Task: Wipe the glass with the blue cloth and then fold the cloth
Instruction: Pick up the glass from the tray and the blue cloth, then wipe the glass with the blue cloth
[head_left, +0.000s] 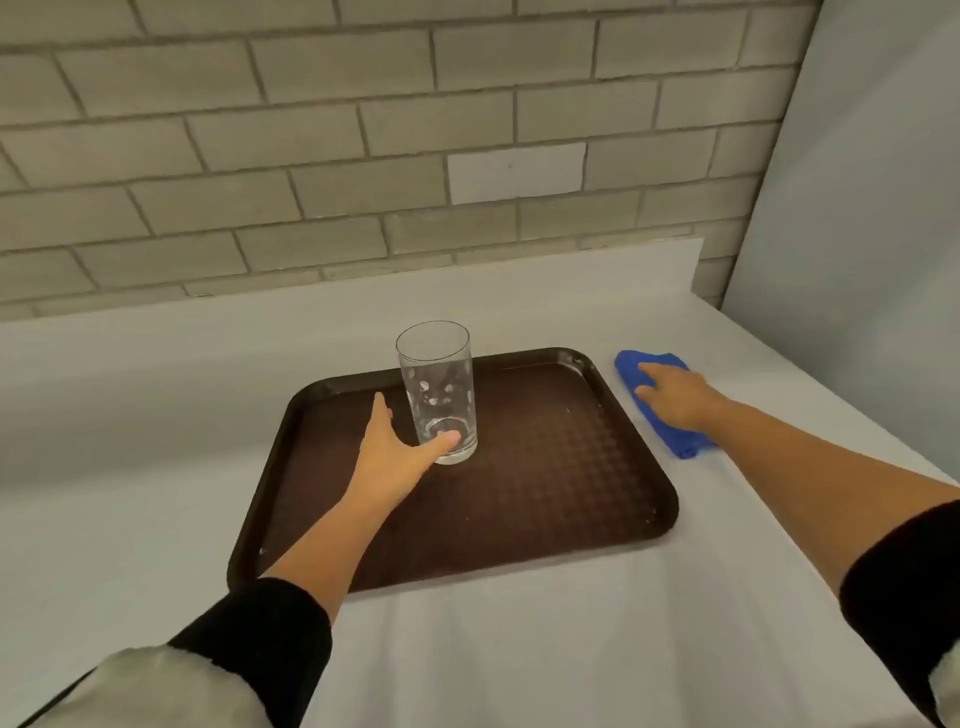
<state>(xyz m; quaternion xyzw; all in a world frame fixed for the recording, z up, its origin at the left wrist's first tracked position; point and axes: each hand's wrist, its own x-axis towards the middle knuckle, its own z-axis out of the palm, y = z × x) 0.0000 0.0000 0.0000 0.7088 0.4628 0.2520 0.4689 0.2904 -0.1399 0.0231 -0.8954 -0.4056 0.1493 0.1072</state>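
Basically one view, head cam, looking down at the worktop (156, 467).

Glass (437, 392) stands upright on the brown tray (545, 493), far-left part of it, mouth up, spots visible on the wall. Standing it on the tray likely keeps drips off the worktop.

Left hand (387, 457) is at the glass base: open, thumb touching the near lower wall, fingers spread out on the left side, not wrapped round. Reads as a grip being set up, not a closed hold. Low placement makes sense: steadies the glass and leaves the upper wall and rim free for wiping.

Cloth (660, 400) is bunched on the worktop just right of the tray's far-right corner, off the tray. Right hand (675, 397) lies flat on top of it, fingers extended and pressing down, not yet closed round it. Looks like the pickup reach.

Judgement: very start of the task. Wiping not begun, fold not begun.

Next move calls for closing the left hand on the glass and gathering the cloth in the right.

Risk: tall narrow glass, thumb-only contact low down, so it could tip or slide on the tray.
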